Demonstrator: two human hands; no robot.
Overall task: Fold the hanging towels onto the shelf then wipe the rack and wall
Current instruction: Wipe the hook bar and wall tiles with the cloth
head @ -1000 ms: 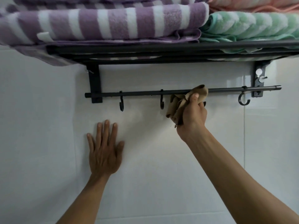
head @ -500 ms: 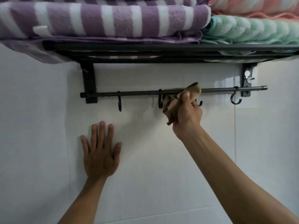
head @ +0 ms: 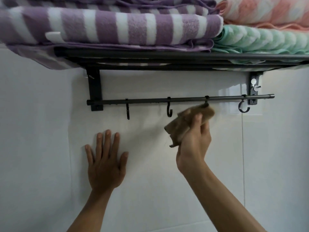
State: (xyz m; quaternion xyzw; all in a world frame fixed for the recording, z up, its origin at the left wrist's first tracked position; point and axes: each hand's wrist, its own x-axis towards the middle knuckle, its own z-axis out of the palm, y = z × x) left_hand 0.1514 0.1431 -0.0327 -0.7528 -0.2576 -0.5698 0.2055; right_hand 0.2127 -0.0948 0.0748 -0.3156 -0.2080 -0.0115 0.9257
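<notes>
Three folded towels (head: 117,30) lay on the black rack (head: 150,56), above four hooks on its rail (head: 150,101). The left hand (head: 105,166) pressed spread flat on the wall (head: 41,148). The right hand (head: 194,141) gripped a brown cloth (head: 182,124), which had dropped from the rail to the third hook (head: 207,103).

on the black rack (head: 150,56) lie three folded towels: one purple striped towel (head: 117,29), one green towel (head: 260,41), one pink towel (head: 267,10). under the rack runs one rail (head: 150,102) with four hooks (head: 169,111). below the rack are two hands, left hand (head: 105,166) and right hand (head: 194,144), and one brown cloth (head: 185,121).
</notes>
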